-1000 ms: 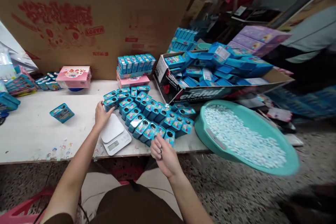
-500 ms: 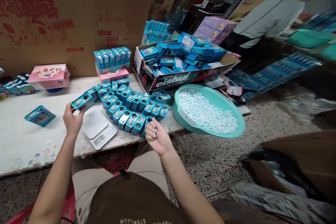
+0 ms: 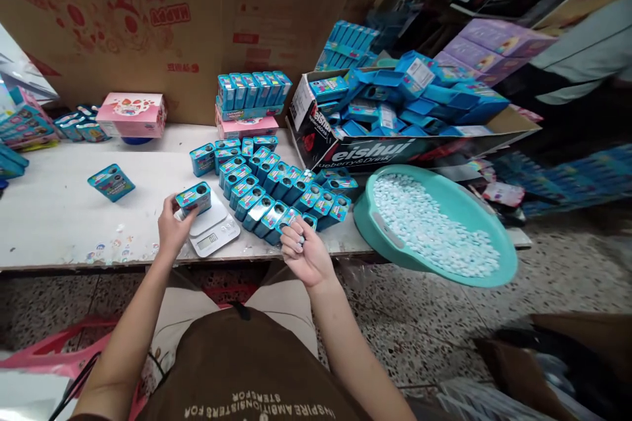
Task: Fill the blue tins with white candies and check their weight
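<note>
My left hand point(image 3: 172, 227) grips a small blue tin point(image 3: 193, 198) and holds it on the white kitchen scale point(image 3: 210, 227) at the table's front edge. My right hand point(image 3: 303, 253) is cupped just off the table edge, fingers closed on a few small white candies. Several rows of open blue tins point(image 3: 269, 191) lie on the table between my hands and the teal basin point(image 3: 390, 247), which is full of white candies.
A black cardboard box point(image 3: 375, 151) heaped with blue tins stands behind the basin. Stacked tins on a pink box point(image 3: 247, 126), another pink box point(image 3: 131, 115) and a lone blue tin point(image 3: 111, 182) are on the table. A person in a pale shirt point(image 3: 582, 52) stands at the right.
My left hand picked a blue tin from the rows and brought it down onto the scale. My right hand stayed closed on candies near the table edge.
</note>
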### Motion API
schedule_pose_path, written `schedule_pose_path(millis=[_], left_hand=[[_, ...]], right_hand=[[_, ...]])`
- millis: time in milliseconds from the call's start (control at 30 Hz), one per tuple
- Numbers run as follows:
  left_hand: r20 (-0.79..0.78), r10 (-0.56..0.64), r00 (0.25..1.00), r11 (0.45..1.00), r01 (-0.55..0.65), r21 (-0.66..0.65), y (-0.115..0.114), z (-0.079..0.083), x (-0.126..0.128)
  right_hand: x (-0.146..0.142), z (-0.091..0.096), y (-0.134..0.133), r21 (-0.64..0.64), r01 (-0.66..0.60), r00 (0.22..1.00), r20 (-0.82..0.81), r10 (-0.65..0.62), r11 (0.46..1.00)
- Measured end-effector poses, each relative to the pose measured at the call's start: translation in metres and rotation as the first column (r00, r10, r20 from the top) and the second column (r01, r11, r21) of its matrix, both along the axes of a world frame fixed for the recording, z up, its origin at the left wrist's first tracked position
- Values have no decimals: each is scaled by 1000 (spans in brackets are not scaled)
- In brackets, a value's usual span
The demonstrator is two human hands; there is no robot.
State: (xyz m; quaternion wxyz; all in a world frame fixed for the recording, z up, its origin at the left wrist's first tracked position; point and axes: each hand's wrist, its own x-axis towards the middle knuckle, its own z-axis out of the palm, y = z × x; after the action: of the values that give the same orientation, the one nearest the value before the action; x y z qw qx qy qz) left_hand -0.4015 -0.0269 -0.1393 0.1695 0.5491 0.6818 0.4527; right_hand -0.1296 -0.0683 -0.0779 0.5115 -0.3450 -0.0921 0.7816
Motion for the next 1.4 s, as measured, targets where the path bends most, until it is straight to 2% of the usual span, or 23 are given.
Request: schedule_pose_path(millis=[133, 300, 400, 533, 633, 833, 1067, 1200, 1400], left_hand=[[-21, 37, 999, 997, -35, 74, -15, -9, -11], [-65, 193, 979, 974, -183, 136, -46, -25, -32], [-97, 265, 959, 957, -249, 151, -55, -38, -39], [-118, 315, 942, 943, -296, 152, -53, -53, -42], [-138, 340, 930, 936, -320, 148, -50, -59, -41], [-172, 351, 921, 934, -329, 142, -49, -60, -38], [-184, 345, 921, 937, -325, 128, -50, -62, -39], [-194, 333, 923, 942, -314, 123, -50, -64, -40], [-179, 355, 918, 931, -330, 155, -50, -66, -43]], right_hand=[[3, -1, -3, 8, 12, 998, 63, -12, 1000], [2, -4, -2, -18, 27, 998, 62, -26, 999], [-2, -6, -2, -41, 24, 999, 45, -22, 999], [-6, -7, -1, -46, 10, 999, 52, -7, 999], [-7, -7, -1, -39, 10, 999, 54, -8, 999], [-7, -10, 1, -53, 23, 998, 64, -20, 998], [-15, -16, 2, -70, 17, 1000, 1, -17, 997], [-32, -13, 24, -107, 50, 997, -61, -56, 993], [-86, 10, 101, -141, 30, 991, -123, -48, 990]])
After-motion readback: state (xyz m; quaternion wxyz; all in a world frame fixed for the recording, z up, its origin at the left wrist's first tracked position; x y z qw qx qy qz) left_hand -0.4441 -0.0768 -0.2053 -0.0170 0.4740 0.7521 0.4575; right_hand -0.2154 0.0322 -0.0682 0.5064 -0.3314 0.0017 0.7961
